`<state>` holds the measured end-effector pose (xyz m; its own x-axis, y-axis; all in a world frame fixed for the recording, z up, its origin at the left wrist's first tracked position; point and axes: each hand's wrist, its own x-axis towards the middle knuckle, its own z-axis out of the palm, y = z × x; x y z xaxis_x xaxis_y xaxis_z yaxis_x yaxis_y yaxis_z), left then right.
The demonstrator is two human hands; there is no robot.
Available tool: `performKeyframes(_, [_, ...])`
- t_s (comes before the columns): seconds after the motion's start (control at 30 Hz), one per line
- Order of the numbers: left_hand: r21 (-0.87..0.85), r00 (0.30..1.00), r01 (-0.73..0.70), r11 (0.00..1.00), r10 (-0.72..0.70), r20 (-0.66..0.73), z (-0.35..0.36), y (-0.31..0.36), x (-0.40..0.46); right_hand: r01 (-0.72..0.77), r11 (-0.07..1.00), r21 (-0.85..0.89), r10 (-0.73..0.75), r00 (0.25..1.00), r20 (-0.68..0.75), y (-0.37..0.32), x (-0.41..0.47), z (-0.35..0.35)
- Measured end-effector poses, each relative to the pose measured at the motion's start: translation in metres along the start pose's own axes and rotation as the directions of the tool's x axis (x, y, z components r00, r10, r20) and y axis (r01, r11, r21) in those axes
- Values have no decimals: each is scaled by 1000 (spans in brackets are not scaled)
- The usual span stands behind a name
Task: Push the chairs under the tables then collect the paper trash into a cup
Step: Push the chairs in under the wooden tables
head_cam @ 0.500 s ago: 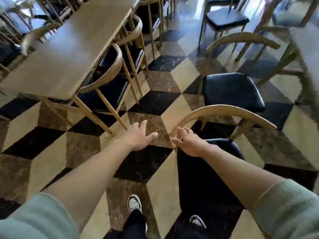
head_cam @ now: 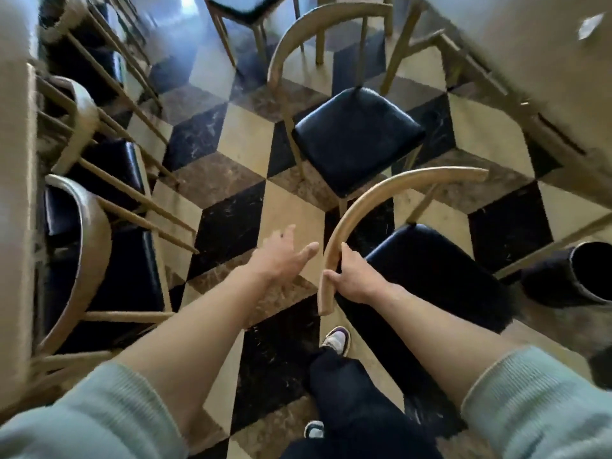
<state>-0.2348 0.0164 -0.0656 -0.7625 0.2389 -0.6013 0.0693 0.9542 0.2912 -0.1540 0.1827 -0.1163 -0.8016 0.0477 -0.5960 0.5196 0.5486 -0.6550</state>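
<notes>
My right hand (head_cam: 351, 276) grips the left end of the curved wooden backrest (head_cam: 374, 203) of the nearest chair, whose black seat (head_cam: 427, 260) lies low at the right. Just to its left, my left hand (head_cam: 281, 256) hovers open over the floor with fingers spread, not touching the chair. Beyond stands a second chair with a black seat (head_cam: 357, 137), out in the aisle. A table (head_cam: 543, 61) runs along the upper right, with a small white piece of paper (head_cam: 591, 26) on it.
On the left, a long table (head_cam: 15, 160) has several chairs (head_cam: 86, 233) tucked under it. A dark round bin (head_cam: 573, 276) lies at the right edge. The floor is checkered tile. My feet (head_cam: 336, 339) stand below the hands.
The view has swung right and down. My right hand has closed on the end of the near chair's backrest, and the chair has turned. My left hand stays open beside it.
</notes>
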Motion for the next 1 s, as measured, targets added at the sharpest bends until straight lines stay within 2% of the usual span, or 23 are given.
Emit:
performKeyframes(0.07, [23, 998, -60, 998, 59, 23, -6, 23, 42, -60, 994, 89, 63, 998, -25, 4, 23, 5])
performKeyframes(0.2, [11, 974, -193, 981, 190, 125, 8, 78, 95, -87, 957, 278, 118, 988, -99, 8, 38, 16])
performKeyframes(0.47, [33, 962, -249, 968, 243, 127, 25, 156, 182, -293, 797, 528, 396, 914, -90, -7, 60, 19])
performKeyframes(0.67, [-71, 890, -364, 929, 370, 266, 22, 221, 235, -362, 620, 696, 589, 801, -107, -21, 88, 15])
performKeyframes(0.77, [-99, 858, -328, 939, 340, 385, 21, 247, 248, -382, 523, 762, 687, 718, -111, -35, 95, 18])
performKeyframes(0.9, [-9, 849, -361, 933, 333, 411, 22, 250, 259, -468, 561, 683, 772, 593, -228, -51, 102, 22])
performKeyframes(1.0, [-49, 840, -339, 939, 326, 433, 18, 243, 265, -520, 557, 648, 799, 548, -247, -55, 108, 21])
